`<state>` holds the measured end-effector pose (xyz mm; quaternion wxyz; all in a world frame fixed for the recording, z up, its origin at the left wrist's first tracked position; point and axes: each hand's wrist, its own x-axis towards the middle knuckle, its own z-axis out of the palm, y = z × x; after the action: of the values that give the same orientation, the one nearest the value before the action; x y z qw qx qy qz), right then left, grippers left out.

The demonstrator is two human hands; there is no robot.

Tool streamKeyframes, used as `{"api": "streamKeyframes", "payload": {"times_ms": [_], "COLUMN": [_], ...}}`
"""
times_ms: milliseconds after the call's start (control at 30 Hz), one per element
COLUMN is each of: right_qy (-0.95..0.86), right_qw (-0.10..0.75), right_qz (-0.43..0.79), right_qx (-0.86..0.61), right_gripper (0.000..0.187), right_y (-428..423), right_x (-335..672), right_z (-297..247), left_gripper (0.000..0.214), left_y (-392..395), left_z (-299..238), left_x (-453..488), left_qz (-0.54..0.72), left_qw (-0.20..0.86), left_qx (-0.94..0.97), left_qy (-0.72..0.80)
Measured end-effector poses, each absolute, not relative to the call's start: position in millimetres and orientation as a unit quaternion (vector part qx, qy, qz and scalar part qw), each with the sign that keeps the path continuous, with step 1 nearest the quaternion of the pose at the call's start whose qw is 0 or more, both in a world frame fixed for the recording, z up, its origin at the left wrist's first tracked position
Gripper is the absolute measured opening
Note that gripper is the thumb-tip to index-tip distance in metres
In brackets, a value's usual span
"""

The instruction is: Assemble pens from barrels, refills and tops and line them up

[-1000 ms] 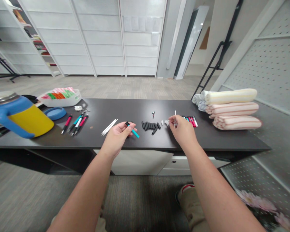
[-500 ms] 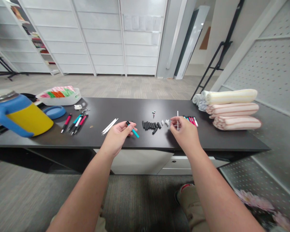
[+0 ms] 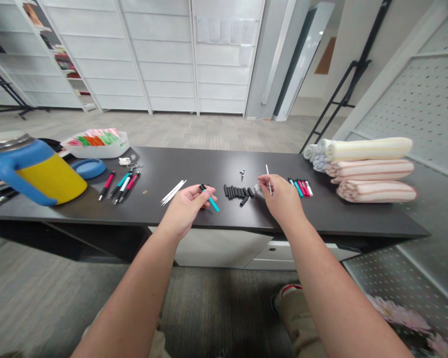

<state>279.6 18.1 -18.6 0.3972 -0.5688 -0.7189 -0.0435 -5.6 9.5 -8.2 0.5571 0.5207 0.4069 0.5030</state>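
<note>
My left hand is closed around a teal pen barrel with a black end, held just above the black table. My right hand pinches a thin white refill that points up and back. Between my hands lies a row of several short black pen grips. Small white and grey parts lie under my right fingers. Several white refills lie left of my left hand. A bunch of red, teal and white pen barrels lies right of my right hand.
Several finished pens lie at the left near a blue lid. A yellow and blue jug stands close at the far left. A white tray of coloured items sits behind. Rolled towels are stacked at the right.
My right hand has tilted the white refill and moved a little to the left, over the small parts. My left hand keeps the teal barrel in the same place.
</note>
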Motion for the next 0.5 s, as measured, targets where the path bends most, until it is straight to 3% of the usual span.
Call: {"api": "streamKeyframes", "payload": {"times_ms": [500], "right_qy": [-0.735], "right_qw": [0.386], "right_qz": [-0.078], "right_qx": [-0.551], "right_gripper": [0.019], "right_y": [20.6], "right_x": [280.0], "right_z": [-21.5], "left_gripper": [0.037], "left_y": [10.6], "left_z": [-10.0], "left_x": [-5.6], "left_qz": [0.504], "left_qw": [0.56], "left_qx": [0.522], "left_qy": [0.4]}}
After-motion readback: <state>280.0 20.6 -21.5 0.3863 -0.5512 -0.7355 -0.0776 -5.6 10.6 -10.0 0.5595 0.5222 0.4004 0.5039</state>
